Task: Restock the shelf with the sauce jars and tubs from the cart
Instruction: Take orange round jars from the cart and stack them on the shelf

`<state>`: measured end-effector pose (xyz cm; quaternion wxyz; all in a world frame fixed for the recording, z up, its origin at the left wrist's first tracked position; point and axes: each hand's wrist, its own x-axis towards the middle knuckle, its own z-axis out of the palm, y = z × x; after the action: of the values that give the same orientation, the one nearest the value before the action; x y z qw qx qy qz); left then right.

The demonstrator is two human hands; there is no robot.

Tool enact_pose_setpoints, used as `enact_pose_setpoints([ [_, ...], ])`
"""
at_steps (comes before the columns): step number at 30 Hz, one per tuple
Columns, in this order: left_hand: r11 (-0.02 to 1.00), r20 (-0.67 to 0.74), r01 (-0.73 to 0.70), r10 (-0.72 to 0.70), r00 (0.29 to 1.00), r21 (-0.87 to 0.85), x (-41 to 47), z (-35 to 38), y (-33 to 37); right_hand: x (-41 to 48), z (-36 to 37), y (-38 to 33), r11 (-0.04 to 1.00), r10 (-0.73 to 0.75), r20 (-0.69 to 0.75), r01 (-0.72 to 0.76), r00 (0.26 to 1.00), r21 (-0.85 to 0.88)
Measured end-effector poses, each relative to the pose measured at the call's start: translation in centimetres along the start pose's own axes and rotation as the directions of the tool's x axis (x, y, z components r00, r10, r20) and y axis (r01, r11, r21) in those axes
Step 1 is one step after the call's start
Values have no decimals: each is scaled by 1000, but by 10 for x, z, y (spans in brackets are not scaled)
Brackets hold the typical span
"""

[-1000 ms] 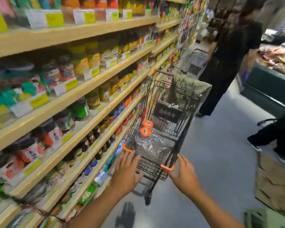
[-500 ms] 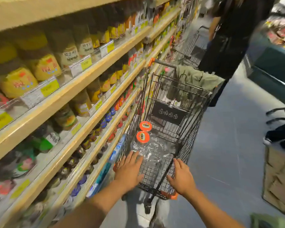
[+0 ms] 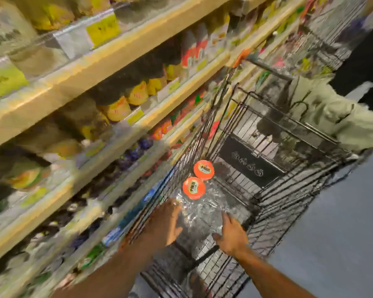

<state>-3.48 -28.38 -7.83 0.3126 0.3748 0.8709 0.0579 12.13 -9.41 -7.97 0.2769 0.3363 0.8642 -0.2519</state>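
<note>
Left hand point(image 3: 167, 224) and right hand point(image 3: 232, 234) low in the frame, both spread wide, holding nothing, inside the black wire cart point(image 3: 274, 214) over crinkled clear plastic wrap point(image 3: 199, 211). Just above, two orange-lidded tubs point(image 3: 198, 179) at centre, against the cart's left wall. Blurred shelf point(image 3: 108, 67) filling the left. Green cloth point(image 3: 340, 117) draped upper right.

A grey floor point(image 3: 336, 222) runs along the right of a store aisle, while blurred wooden shelving point(image 3: 108, 61) with yellow price tags point(image 3: 102, 29) fills the left in tiers, and a person in black point(image 3: 364, 59) stands at the far end.
</note>
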Motion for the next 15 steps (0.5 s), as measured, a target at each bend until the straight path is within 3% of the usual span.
enact_pose_setpoints([
  [3, 990, 98, 130, -125, 987, -46, 37, 2, 14, 55, -2, 18, 999, -41, -2, 41, 999, 35],
  [7, 883, 286, 364, -281, 916, -296, 99, 31, 10, 120, -8, 26, 977, 16, 156, -48, 988, 208],
  [9, 729, 318, 518, -412, 854, -446, 130, 53, 3, 153, -2, 30, 909, 74, 246, -167, 967, 382],
  [11, 479, 387, 638, -524, 759, -603, 162, 69, -3, 182, 9, 33, 825, 109, 317, -263, 942, 500],
  [13, 280, 430, 654, -566, 704, -703, 186, 72, -1, 205, 19, 30, 778, 118, 343, -301, 932, 551],
  [15, 158, 459, 637, -566, 685, -755, 201, 75, 2, 219, 26, 24, 707, 104, 359, -323, 927, 629],
])
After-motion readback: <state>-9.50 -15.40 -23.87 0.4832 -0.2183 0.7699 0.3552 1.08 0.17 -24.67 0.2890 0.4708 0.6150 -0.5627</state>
